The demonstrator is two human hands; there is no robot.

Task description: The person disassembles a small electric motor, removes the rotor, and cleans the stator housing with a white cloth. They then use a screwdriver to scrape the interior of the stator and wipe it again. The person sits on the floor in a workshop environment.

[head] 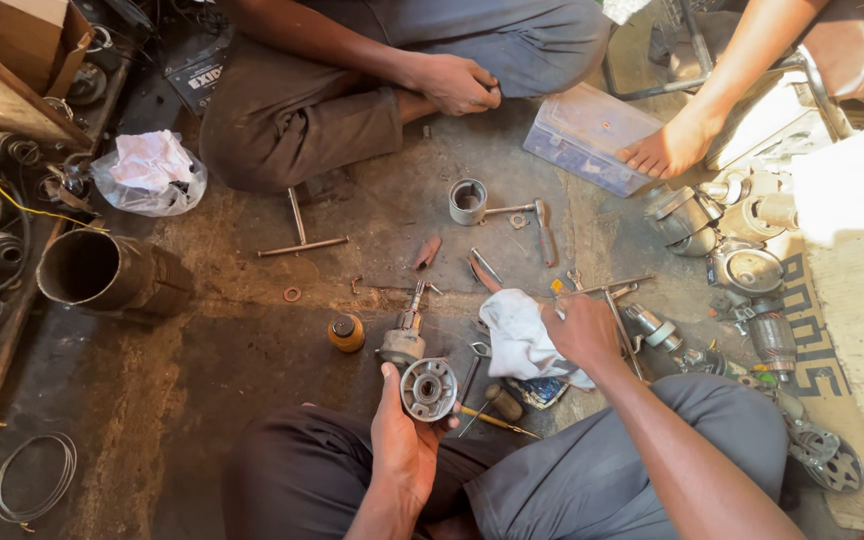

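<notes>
I sit cross-legged on a grimy workshop floor. My left hand [402, 435] holds a round metal end cap [428, 389] with a central bearing hole, just above my knee. My right hand [580, 330] grips a white rag [517, 335] lying on the floor to the right of the cap. A motor armature [407, 335] lies just beyond the cap. A small yellow bottle [346, 332] stands to its left. A screwdriver [492, 420] and small wrenches lie under the rag's near edge.
Another person sits opposite, one hand [457, 82] on a foot; a second person's foot [667, 150] rests by a clear plastic box [592, 135]. A T-wrench [300, 235], metal ring [467, 200], large cylinder [92, 270] and motor parts [747, 270] lie around.
</notes>
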